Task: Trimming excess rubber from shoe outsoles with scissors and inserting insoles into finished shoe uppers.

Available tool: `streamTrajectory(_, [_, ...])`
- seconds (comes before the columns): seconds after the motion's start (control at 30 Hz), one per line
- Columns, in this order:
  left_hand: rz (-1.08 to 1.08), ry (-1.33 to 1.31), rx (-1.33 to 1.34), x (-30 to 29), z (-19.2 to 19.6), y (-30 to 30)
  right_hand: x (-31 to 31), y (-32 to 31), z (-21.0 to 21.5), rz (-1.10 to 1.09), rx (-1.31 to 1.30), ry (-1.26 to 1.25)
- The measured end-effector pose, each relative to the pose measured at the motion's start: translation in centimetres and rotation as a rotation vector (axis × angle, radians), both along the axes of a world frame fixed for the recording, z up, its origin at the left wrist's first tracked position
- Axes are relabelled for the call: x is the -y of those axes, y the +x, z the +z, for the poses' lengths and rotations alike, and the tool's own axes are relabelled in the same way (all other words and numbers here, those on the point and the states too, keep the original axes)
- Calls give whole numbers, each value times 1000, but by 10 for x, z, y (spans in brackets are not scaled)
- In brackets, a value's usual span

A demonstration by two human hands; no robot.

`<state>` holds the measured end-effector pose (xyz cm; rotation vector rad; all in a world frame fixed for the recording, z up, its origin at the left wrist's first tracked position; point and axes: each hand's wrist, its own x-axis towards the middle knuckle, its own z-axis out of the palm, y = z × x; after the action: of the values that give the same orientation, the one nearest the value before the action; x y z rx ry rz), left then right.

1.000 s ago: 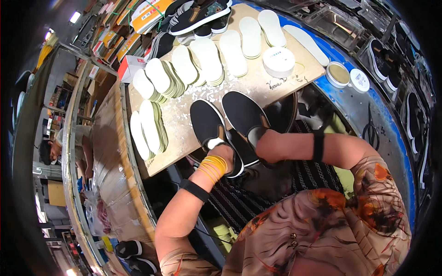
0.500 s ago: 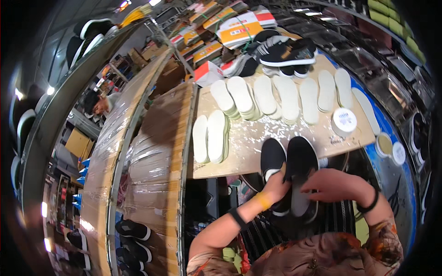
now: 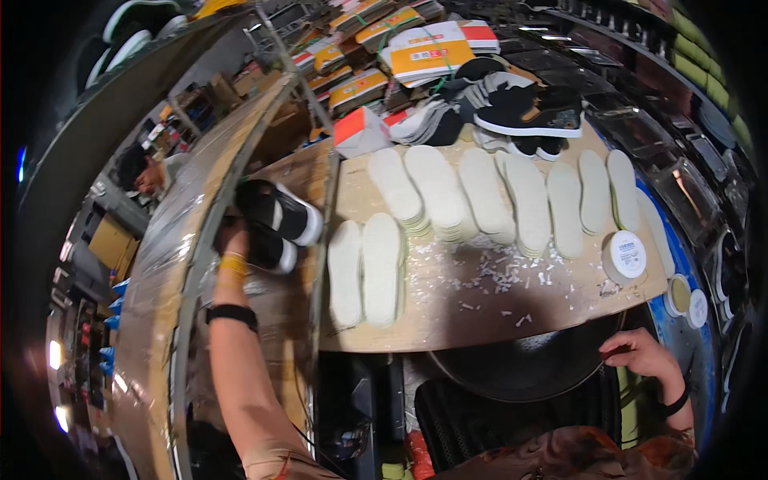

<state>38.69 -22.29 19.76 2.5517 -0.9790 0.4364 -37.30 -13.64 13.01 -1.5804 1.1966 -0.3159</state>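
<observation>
My left hand (image 3: 232, 239) reaches far out to the left and is closed on a pair of black slip-on shoes (image 3: 282, 214) with white soles. The pair is over the wrapped surface left of the table; part of my fingers is hidden behind the shoes. At the table's front right corner, my right hand (image 3: 642, 352) is in the air with its fingers loosely bent and apart from the thumb, holding nothing I can see. Below it to the left, a dark round basin (image 3: 512, 382) shows under the table's front edge.
Several stacks of white insoles (image 3: 382, 268) stand on the wooden table (image 3: 424, 332), with white scraps (image 3: 504, 276) among them. A round white tub (image 3: 626, 256) is at the right. Grey-and-black shoes (image 3: 528, 112) and bundled cardboard boxes (image 3: 432, 54) pile up behind. A metal post (image 3: 292, 60) rises at the left.
The shoes have gone from in front of my body to the left surface, carried by my left hand. My right hand has let go of them and moved right. The view has shifted.
</observation>
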Motion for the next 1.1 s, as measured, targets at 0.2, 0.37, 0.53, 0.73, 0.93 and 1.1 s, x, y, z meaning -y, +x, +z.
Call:
streamTrajectory(0.2, [-824,-785,-933,118,-57,-67,18,-26,0,257,-164,-29])
streamTrajectory(0.37, [-977,733,-1489,42,-135,-252,48,-131,-16,-1,-209,3])
streamTrajectory(0.53, [-1429,536,-1026,-109,-160,-524,52,-378,-36,-958,-1179,-604])
streamTrajectory(0.73, [-1330,310,-196,-155,-218,-555,80,-436,-23,-956,-800,-107])
streamTrajectory(0.93, [-1120,569,-179,-154,-227,-534,108,-419,-36,-988,-1137,-306])
streamTrajectory(1.1, [-1166,448,-206,-149,-221,-550,83,-475,-48,-969,-768,-362])
